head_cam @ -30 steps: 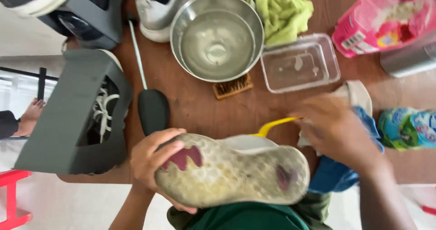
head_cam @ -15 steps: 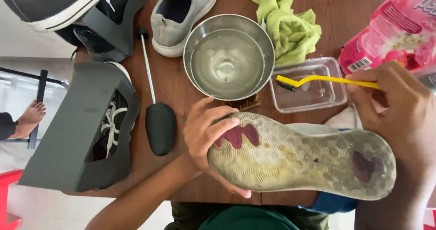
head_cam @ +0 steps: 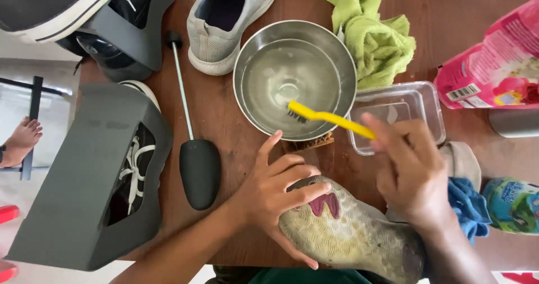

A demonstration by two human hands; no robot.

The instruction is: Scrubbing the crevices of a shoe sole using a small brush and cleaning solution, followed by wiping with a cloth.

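Note:
My left hand (head_cam: 278, 191) grips the toe end of a shoe (head_cam: 351, 236) turned sole up, pale yellowish with maroon patches, at the table's near edge. My right hand (head_cam: 410, 169) holds a yellow toothbrush (head_cam: 328, 117) by its handle. Its bristle end is dipped into a steel bowl (head_cam: 337, 59) with a little water. Part of the shoe's heel is hidden under my right wrist.
A grey shoe (head_cam: 224, 20) lies beside the bowl, a green cloth (head_cam: 373, 37) behind it. A clear plastic tub (head_cam: 424, 101), pink pouch (head_cam: 494, 65), blue cloth (head_cam: 466, 205), black shoe tree (head_cam: 196, 160), grey shoe boxes (head_cam: 73, 205) and a small brush (head_cam: 311, 144) crowd the brown table (head_cam: 466, 14).
My right hand swung the toothbrush from over the plastic tub left into the bowl. The upturned shoe dropped lower and nearer to me, with my left hand still on its toe.

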